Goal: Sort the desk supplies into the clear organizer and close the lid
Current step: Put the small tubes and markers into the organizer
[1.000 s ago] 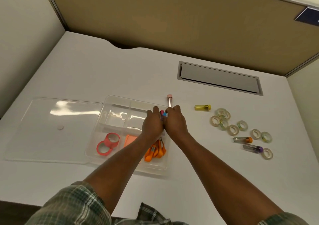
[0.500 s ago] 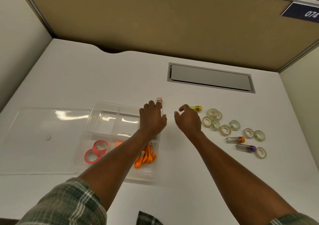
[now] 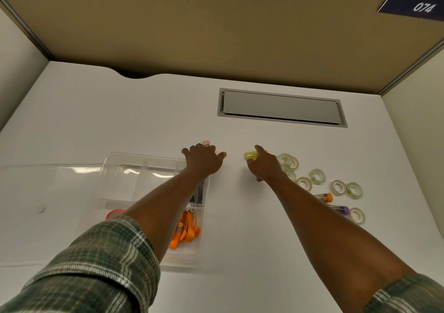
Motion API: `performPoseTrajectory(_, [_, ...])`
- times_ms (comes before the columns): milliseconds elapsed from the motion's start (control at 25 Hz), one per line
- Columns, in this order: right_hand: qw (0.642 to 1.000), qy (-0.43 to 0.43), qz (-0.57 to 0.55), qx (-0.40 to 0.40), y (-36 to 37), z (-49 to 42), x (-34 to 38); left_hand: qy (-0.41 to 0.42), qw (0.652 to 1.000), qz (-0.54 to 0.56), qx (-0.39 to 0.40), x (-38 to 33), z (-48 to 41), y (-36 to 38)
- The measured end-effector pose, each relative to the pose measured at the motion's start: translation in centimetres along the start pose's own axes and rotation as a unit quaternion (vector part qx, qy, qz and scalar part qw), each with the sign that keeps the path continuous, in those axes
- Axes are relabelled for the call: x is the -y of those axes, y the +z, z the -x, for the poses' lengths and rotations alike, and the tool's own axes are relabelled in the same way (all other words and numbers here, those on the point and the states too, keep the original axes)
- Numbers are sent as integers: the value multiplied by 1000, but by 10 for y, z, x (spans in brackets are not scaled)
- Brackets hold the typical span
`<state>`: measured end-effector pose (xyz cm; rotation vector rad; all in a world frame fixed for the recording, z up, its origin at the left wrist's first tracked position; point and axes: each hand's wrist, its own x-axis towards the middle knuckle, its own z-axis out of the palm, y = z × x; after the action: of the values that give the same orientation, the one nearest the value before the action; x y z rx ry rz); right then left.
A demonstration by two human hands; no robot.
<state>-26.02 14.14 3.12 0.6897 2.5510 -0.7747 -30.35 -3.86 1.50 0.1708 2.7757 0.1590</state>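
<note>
Our hands are now apart: left hand [image 3: 203, 161] spread over a corner of the clear organizer [image 3: 113, 192], right hand [image 3: 264, 166] reaching the yellow tube [image 3: 249, 155] (we cannot tell its grip), next to sort.

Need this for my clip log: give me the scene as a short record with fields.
organizer: holds orange straps and a pink tape ring
lid: off, flat to the organizer's left
left hand: open, fingers spread over the organizer's far right corner
right hand: fingers over the yellow tube, grip unclear
still loose: clear tape rolls, orange-capped tube, purple-capped tube
</note>
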Motion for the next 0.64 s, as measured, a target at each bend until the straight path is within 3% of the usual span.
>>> performPoseTrajectory(160, [1000, -11, 16, 12, 4, -13, -3, -28, 999, 17, 21, -6, -8, -1])
performPoseTrajectory(360, [998, -37, -18, -57, 10, -13, -6, -10, 991, 87, -106, -2, -5, -4])
performPoseTrajectory(520, [984, -55, -138, -99, 12, -3, 0, 14, 966, 211, -151, 0, 4, -19])
performPoseTrajectory(640, [951, -33, -299, -73, 11, 12, 18, -10, 911, 394, -119, 2, 14, -31])
